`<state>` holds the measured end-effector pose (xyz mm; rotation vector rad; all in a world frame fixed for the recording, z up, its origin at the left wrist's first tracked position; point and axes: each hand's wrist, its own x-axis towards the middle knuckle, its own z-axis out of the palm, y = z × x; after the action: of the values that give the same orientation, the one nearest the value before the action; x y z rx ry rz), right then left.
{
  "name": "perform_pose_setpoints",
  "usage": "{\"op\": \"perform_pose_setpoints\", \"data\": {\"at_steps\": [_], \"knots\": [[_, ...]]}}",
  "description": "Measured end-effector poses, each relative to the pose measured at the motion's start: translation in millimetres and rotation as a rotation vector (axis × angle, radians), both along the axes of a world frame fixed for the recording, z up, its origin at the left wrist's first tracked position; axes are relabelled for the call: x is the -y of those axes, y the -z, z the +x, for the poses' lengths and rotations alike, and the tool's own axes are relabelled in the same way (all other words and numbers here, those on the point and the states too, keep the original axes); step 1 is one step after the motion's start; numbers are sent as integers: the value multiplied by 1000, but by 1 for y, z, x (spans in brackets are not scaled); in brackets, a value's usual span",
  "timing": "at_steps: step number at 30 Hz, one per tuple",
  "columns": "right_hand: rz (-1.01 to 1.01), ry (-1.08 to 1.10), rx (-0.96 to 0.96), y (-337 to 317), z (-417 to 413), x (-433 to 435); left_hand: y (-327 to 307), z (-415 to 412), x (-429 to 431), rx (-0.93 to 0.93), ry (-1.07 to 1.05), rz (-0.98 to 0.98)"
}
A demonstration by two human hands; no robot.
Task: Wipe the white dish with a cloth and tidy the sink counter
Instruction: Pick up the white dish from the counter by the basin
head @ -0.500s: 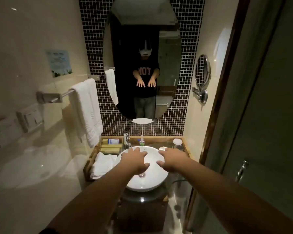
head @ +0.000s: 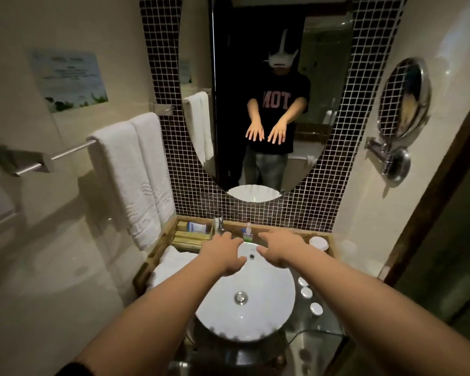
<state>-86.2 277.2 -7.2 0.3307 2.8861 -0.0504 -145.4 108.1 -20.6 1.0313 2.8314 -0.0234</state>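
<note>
We're holding left hand [head: 224,253] & right hand [head: 281,249] spread, empty; white dish [head: 318,243] judged light, fragile, slippery: grip rim.

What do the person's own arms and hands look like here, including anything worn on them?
Both forearms are bare, with no watch, rings or gloves visible on the left hand or right hand. A dark sleeve edge shows on the left arm, matching the dark short-sleeved shirt in the mirror.

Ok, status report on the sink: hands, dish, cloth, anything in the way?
Left hand and right hand open, empty, over basin. White dish untouched, back right corner. Folded cloth left of basin, not picked up. Small caps right of basin.
</note>
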Motion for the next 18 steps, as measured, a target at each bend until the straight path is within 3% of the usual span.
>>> {"op": "perform_pose_setpoints", "data": {"at_steps": [12, 18], "knots": [[-62, 193, 47, 45, -121, -38, 59, -174, -49, 143, 88, 31], [-71, 285, 84, 78, -145, -65, 96, -217, -66, 205, 133, -14]]}}
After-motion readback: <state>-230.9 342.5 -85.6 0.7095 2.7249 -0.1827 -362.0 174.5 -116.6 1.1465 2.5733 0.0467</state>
